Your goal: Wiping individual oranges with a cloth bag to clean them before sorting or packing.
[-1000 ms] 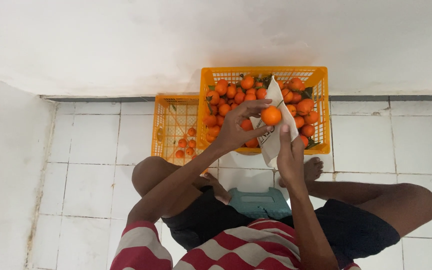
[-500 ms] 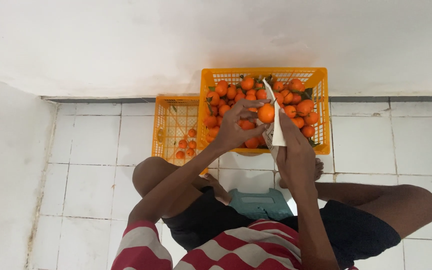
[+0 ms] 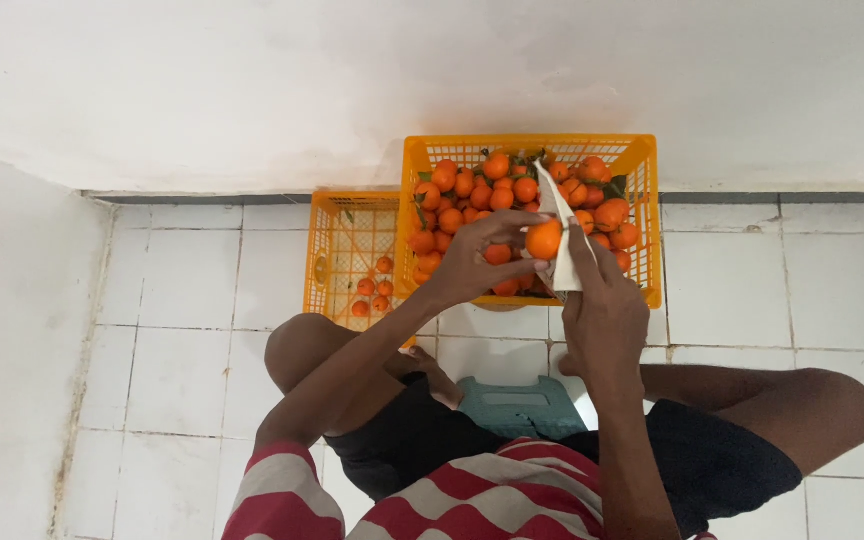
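My left hand [image 3: 480, 262] grips an orange fruit [image 3: 544, 240] by the fingertips, held over the full yellow crate [image 3: 642, 160]. Against that fruit my right hand [image 3: 604, 310] presses a white cloth [image 3: 561, 255], which stands up between the two hands. The crate beneath holds several oranges [image 3: 492, 185] with green leaves. I sit on a small teal stool [image 3: 520, 405], knees spread on either side.
A second yellow crate [image 3: 337, 250] stands left of the full one, with only a few small oranges [image 3: 372, 290] at its bottom. Both crates rest against a white wall on a white tiled floor [image 3: 182, 340]. Another white wall runs along the left.
The cloth has turned from lying flat under the orange to standing edge-on beside it. Both hands and the fruit stay over the full crate, shifted only slightly.
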